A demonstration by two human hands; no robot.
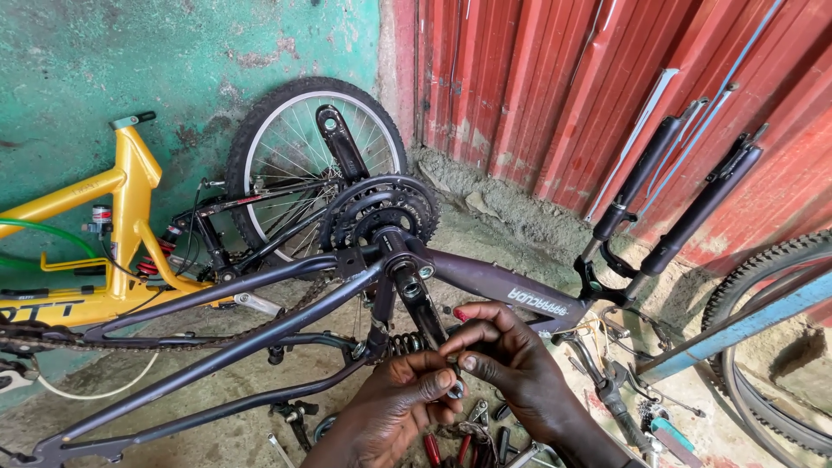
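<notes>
A dark purple bicycle frame [485, 279] lies upside down in front of me, its chainrings [381, 208] and crank arm [340, 143] pointing up and its suspension fork [685, 195] sticking up at the right. My left hand [390, 412] and my right hand [511, 364] meet just below the frame, near the second crank arm [418, 299]. Both pinch a small round metal part [454, 390] between their fingertips. The coil spring of the rear shock [400, 344] sits just left of my hands.
A yellow bicycle frame [121, 225] and a spoked wheel [299, 152] lean on the green wall. Red corrugated metal sheeting [555, 87] stands behind. Another tyre [763, 338] and a blue bar [737, 329] are at right. Several tools [468, 442] lie on the ground below my hands.
</notes>
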